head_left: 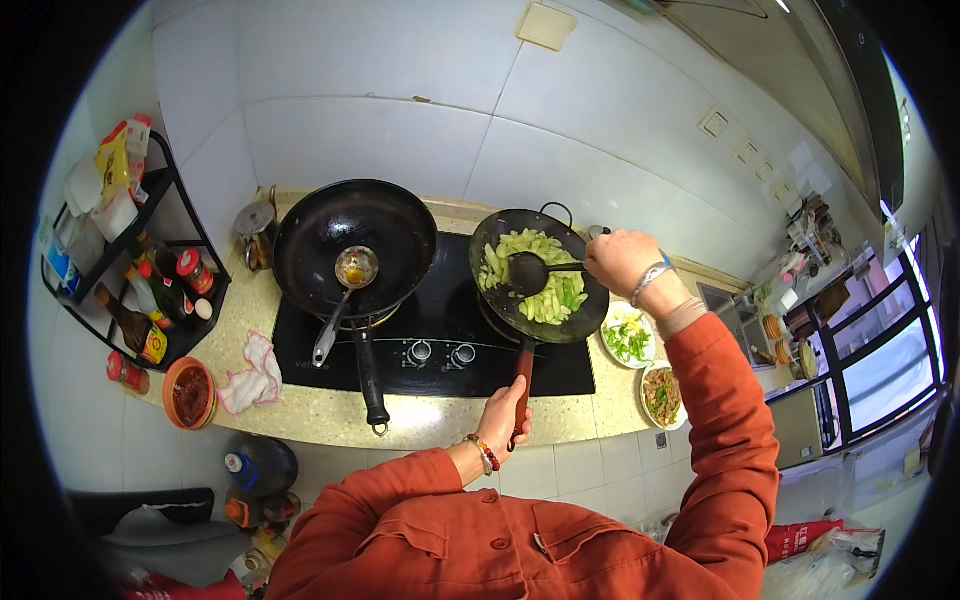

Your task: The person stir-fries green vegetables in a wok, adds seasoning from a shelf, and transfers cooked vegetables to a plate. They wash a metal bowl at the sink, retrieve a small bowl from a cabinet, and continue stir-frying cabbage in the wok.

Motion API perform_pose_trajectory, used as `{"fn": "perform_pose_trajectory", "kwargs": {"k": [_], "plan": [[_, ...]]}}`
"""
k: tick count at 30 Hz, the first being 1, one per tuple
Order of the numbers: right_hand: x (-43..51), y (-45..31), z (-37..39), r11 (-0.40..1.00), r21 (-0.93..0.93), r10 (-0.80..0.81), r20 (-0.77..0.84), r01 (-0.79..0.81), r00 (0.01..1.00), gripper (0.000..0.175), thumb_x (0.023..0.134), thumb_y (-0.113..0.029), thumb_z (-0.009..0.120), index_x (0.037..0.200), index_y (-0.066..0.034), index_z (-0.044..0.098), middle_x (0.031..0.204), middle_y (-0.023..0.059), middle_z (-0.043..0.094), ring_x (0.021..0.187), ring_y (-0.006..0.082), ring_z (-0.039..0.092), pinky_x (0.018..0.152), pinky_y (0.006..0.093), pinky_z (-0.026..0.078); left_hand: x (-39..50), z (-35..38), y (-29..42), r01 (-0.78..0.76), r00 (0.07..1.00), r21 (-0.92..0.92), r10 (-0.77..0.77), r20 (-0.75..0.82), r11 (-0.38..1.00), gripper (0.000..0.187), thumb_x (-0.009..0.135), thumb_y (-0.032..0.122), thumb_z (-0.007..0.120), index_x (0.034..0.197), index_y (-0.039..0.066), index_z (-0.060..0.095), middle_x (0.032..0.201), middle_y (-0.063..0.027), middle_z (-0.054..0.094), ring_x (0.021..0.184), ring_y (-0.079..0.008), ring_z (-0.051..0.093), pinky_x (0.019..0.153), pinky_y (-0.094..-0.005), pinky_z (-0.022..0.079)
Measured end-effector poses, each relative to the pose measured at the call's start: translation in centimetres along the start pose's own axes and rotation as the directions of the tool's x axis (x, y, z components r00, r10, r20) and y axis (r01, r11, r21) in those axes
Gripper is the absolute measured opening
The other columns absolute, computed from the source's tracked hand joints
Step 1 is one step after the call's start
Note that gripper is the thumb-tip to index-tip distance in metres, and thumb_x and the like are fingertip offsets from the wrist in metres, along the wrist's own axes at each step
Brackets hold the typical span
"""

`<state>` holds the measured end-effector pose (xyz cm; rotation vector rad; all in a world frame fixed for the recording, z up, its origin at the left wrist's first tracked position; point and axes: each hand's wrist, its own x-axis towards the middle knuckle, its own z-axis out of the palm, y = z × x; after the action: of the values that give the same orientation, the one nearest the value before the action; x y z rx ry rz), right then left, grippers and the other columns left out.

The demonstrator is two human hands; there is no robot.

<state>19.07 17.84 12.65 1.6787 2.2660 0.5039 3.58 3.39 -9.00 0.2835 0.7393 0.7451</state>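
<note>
My left hand is closed around the reddish-brown handle of a dark wok on the right burner. Sliced pale green vegetable lies spread inside it. From the upper right, my right hand grips the dark handle of a black spatula or ladle, its head resting among the slices. A larger black wok stands at the left burner, with a metal ladle lying in it; the bowl holds a little yellowish liquid.
Right of the black cooktop are a plate of cut green vegetable and a plate of meat pieces. At left are a cloth, an orange bowl of red sauce, a metal pot and a bottle rack.
</note>
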Motion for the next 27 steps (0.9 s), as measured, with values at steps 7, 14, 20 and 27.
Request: {"fn": "perform_pose_trajectory", "kwargs": {"k": [7, 14, 20, 27], "plan": [[4.2, -4.9, 1.3, 0.999, 0.014, 0.036, 0.103, -0.037, 0.994, 0.023, 0.087, -0.020, 0.057, 0.092, -0.0048, 0.073, 0.095, 0.0178, 0.071, 0.093, 0.0342, 0.069, 0.080, 0.0421, 0.056, 0.0, 0.2, -0.2, -0.004, 1.000, -0.010, 0.004, -0.014, 1.000, 0.036, 0.097, 0.049, 0.055, 0.092, 0.015, 0.044, 0.071, -0.0015, 0.051, 0.048, -0.0100, 0.047, 0.037, -0.0234, 0.031], [3.4, 4.0, -1.8, 0.914, 0.173, 0.255, 0.460, -0.367, 0.851, 0.021, 0.082, -0.017, 0.064, 0.087, 0.0022, 0.071, 0.078, 0.0168, 0.071, 0.067, 0.0267, 0.071, 0.063, 0.0370, 0.057, 0.1, -0.2, 0.0, 0.006, 1.000, 0.008, -0.006, 0.005, 1.000, 0.038, 0.094, 0.051, 0.058, 0.100, 0.016, 0.045, 0.073, -0.0028, 0.052, 0.050, -0.0108, 0.048, 0.039, -0.0233, 0.032], [1.7, 8.6, -0.5, 0.906, 0.041, 0.355, 0.470, -0.422, 0.808, 0.020, 0.080, -0.014, 0.066, 0.076, 0.0049, 0.069, 0.061, 0.0120, 0.067, 0.051, 0.0221, 0.065, 0.052, 0.0360, 0.054, 0.1, -0.1, 0.2, 0.021, 1.000, 0.036, -0.021, -0.003, 0.999, 0.037, 0.098, 0.049, 0.052, 0.097, 0.013, 0.043, 0.073, -0.0027, 0.052, 0.048, -0.0110, 0.048, 0.037, -0.0247, 0.034], [1.8, 5.4, 5.1, 0.946, 0.009, 0.312, 0.239, -0.323, 0.920, 0.025, 0.087, -0.012, 0.053, 0.103, -0.0029, 0.070, 0.107, 0.0225, 0.069, 0.099, 0.0366, 0.068, 0.083, 0.0446, 0.055, 0.1, -0.1, 0.3, 0.015, 1.000, 0.057, -0.015, 0.006, 0.998, 0.038, 0.098, 0.050, 0.052, 0.098, 0.014, 0.042, 0.075, -0.0035, 0.052, 0.050, -0.0117, 0.049, 0.038, -0.0251, 0.035]]}}
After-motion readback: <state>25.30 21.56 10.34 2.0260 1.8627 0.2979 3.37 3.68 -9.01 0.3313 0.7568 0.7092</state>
